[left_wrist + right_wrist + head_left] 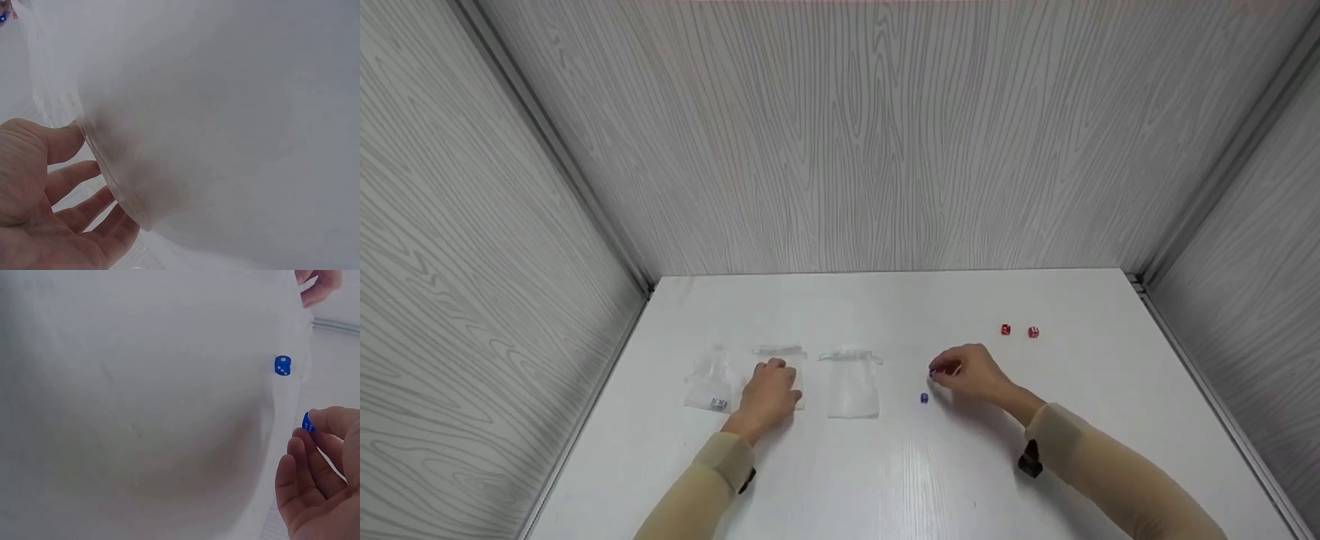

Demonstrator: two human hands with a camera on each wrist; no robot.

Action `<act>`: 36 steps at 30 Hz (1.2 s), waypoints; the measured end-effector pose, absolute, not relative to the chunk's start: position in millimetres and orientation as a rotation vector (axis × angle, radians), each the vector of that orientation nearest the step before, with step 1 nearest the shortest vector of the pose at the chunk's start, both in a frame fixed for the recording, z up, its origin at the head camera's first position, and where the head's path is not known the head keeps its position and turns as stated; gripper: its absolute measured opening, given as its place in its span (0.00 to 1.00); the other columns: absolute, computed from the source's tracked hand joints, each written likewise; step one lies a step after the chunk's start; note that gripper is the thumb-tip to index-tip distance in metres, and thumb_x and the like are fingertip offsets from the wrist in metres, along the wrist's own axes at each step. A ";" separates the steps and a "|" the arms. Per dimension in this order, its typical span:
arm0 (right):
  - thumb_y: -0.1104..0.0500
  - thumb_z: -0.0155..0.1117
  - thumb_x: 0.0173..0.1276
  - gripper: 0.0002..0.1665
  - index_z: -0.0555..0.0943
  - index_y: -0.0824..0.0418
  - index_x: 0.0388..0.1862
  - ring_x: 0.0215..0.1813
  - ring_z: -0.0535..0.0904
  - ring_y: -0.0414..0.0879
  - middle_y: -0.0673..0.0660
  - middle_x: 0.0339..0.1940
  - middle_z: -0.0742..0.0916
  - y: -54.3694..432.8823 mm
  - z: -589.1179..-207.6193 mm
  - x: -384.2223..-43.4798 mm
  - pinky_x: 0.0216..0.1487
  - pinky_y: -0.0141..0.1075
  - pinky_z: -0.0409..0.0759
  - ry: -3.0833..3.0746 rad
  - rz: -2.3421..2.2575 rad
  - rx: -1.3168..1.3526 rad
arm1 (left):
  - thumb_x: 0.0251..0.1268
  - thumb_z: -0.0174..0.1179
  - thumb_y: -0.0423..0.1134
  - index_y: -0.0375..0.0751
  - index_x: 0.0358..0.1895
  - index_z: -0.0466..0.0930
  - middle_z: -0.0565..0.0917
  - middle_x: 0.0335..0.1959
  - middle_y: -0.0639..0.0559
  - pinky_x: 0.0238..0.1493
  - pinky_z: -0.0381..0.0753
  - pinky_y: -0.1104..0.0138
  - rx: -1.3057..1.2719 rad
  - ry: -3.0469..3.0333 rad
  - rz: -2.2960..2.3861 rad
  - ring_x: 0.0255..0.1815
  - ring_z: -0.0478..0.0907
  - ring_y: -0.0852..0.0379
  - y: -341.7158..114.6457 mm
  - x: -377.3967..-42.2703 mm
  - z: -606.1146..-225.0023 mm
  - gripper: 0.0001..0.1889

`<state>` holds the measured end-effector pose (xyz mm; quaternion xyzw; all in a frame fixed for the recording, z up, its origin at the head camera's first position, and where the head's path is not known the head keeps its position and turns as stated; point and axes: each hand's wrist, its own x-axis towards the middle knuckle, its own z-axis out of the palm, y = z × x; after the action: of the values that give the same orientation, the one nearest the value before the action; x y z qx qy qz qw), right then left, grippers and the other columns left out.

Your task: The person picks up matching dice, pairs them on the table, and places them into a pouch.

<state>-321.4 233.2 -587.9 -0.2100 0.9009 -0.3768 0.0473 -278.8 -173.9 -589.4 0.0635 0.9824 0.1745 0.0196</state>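
My right hand (971,371) pinches a small blue die (307,422) between thumb and fingertips, low over the white table. A second blue die (924,398) lies on the table just in front of that hand; in the right wrist view this die (283,365) shows white pips. My left hand (769,394) rests on the middle one of three small sheer drawstring bags, its fingers loosely bent and spread. The hand covers much of that middle bag (780,350). In the left wrist view the fingertips (93,167) meet the white surface.
Another sheer bag (853,390) lies flat between the hands. To the left, a bag (712,375) has patterned dice (719,403) at its lower end. Two red dice, one here (1006,329) and one beside it (1033,332), sit farther back right. Grey wood-grain panels (840,135) enclose the table.
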 end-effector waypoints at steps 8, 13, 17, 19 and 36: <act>0.64 0.77 0.71 0.09 0.96 0.58 0.48 0.40 0.83 0.39 0.51 0.40 0.95 231.0 -589.3 -303.6 0.43 0.29 0.81 2.675 -1.105 -0.739 | 0.79 0.70 0.39 0.32 0.58 0.90 0.83 0.72 0.32 0.74 0.84 0.39 0.227 3.069 0.485 0.71 0.81 0.30 -173.7 -278.8 -592.0 0.14; 0.64 0.78 0.70 0.09 0.96 0.57 0.47 0.40 0.82 0.38 0.51 0.40 0.95 231.0 -595.6 -300.8 0.43 0.29 0.81 2.694 -1.081 -0.749 | 0.79 0.70 0.39 0.32 0.59 0.90 0.83 0.73 0.32 0.74 0.84 0.40 0.212 3.063 0.478 0.71 0.81 0.30 -173.6 -278.7 -592.3 0.15; 0.63 0.79 0.70 0.08 0.96 0.57 0.46 0.40 0.83 0.37 0.50 0.39 0.95 230.8 -600.0 -300.3 0.44 0.29 0.82 2.704 -1.084 -0.762 | 0.79 0.70 0.39 0.33 0.58 0.90 0.82 0.73 0.32 0.75 0.83 0.39 0.202 3.052 0.507 0.72 0.80 0.30 -173.7 -278.2 -591.2 0.14; 0.64 0.80 0.69 0.07 0.96 0.57 0.45 0.40 0.84 0.37 0.50 0.39 0.95 230.9 -602.3 -300.1 0.44 0.29 0.83 2.702 -1.090 -0.759 | 0.79 0.70 0.39 0.33 0.58 0.89 0.82 0.74 0.33 0.76 0.83 0.40 0.192 3.042 0.529 0.73 0.79 0.30 -173.3 -278.2 -590.9 0.14; 0.62 0.82 0.68 0.09 0.96 0.57 0.47 0.39 0.82 0.39 0.50 0.38 0.94 232.6 -603.0 -297.4 0.42 0.29 0.80 2.678 -1.092 -0.711 | 0.79 0.67 0.33 0.29 0.64 0.87 0.84 0.73 0.32 0.80 0.79 0.40 0.195 3.015 0.607 0.75 0.80 0.30 -179.3 -279.1 -586.9 0.17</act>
<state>-297.4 232.6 -603.0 -0.2381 0.8961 -0.3655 0.0816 -279.1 -179.3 -586.9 0.0633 0.9779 0.1970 0.0299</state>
